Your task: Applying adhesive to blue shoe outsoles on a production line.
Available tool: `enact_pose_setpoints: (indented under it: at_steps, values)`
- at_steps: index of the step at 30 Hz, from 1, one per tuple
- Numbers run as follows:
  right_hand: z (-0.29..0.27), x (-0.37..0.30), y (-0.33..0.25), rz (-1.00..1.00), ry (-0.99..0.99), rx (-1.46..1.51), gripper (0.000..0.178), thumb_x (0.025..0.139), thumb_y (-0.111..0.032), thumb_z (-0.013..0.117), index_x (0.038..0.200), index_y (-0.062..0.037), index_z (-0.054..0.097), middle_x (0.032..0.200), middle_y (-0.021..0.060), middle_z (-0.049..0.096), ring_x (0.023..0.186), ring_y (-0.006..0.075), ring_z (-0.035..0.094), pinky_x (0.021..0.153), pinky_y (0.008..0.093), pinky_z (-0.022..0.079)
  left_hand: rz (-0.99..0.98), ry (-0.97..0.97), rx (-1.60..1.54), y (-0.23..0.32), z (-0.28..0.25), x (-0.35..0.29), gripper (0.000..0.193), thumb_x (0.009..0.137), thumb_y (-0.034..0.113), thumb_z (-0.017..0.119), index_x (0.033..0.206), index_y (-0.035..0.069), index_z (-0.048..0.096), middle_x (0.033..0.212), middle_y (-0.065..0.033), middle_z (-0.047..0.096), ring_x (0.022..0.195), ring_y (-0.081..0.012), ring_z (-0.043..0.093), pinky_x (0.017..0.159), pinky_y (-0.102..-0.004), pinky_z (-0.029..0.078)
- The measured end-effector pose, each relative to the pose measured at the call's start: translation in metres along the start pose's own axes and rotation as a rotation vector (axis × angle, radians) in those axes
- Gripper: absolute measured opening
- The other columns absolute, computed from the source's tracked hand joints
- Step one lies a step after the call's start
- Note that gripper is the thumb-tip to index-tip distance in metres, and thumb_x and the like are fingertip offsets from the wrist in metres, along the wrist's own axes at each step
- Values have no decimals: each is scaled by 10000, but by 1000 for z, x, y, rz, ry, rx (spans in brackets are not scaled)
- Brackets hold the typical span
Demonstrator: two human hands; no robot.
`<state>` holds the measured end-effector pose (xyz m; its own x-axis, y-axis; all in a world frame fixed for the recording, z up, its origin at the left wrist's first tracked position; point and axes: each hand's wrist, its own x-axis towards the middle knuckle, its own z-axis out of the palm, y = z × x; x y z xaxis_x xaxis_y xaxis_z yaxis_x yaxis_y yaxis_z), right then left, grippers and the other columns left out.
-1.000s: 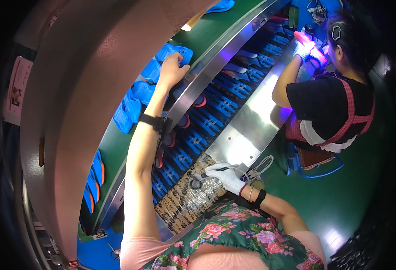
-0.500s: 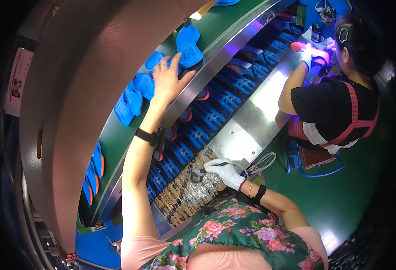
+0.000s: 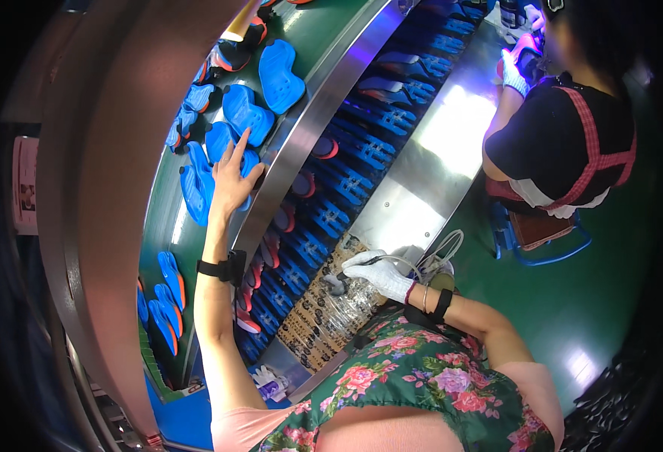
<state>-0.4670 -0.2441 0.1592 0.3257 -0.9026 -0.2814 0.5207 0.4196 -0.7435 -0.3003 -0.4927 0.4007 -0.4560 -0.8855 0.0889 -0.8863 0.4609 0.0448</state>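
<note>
My bare left hand (image 3: 230, 181) is over the green belt, fingers spread across a blue shoe-shaped piece (image 3: 247, 167) and partly hiding it. Whether the fingertips press on it I cannot tell. Close by lie more blue pieces, one upper-left of the hand (image 3: 194, 181) and one farther up the belt (image 3: 280, 77). My right hand (image 3: 380, 275) wears a white glove and is closed around a slim, dark-handled brush with a pale tube (image 3: 399, 260). Its grey tip (image 3: 335, 285) is just over a brown, plastic-wrapped board (image 3: 331, 313).
A metal rail (image 3: 301, 124) separates the belt from a rack of blue holders (image 3: 354, 181) with pink-rimmed soles. Orange-edged blue pieces (image 3: 167, 309) lie lower on the belt. At the right a seated co-worker (image 3: 565, 143) handles a shoe under violet light. A curved panel (image 3: 113, 188) overhangs the left.
My left hand has moved down and left, along with the blue pieces in view. The whole view has shifted, showing more pieces up the belt. My right hand keeps its hold on the brush.
</note>
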Motion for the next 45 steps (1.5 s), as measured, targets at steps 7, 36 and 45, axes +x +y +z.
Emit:
enact_pose_setpoints:
  at_steps: [7, 36, 45]
  values:
    - [0, 0, 3, -25, 6, 8, 230, 849, -144, 787, 1036, -10, 773, 1001, 71, 763, 914, 121, 685, 837, 258, 527, 142, 40, -193, 15, 3, 26, 690, 890, 210, 628, 1539, 321, 422, 1541, -310, 382, 1455, -460, 340, 1183, -526, 286]
    - [-9, 8, -16, -7, 12, -32, 256, 891, -126, 735, 1102, 19, 735, 1059, 85, 744, 953, 141, 688, 889, 270, 529, 95, 341, -66, 54, 11, 73, 720, 829, 456, 779, 1452, 175, 550, 1501, -296, 448, 1436, -437, 377, 1168, -501, 311]
    - [2, 15, -6, 64, -39, 57, 199, 871, -54, 743, 1055, 19, 739, 1018, 84, 743, 917, 155, 694, 839, 282, 552, -409, 137, -115, -103, -15, -73, 866, 859, 610, 689, 1518, 101, 452, 1529, -280, 417, 1457, -418, 344, 1208, -548, 202]
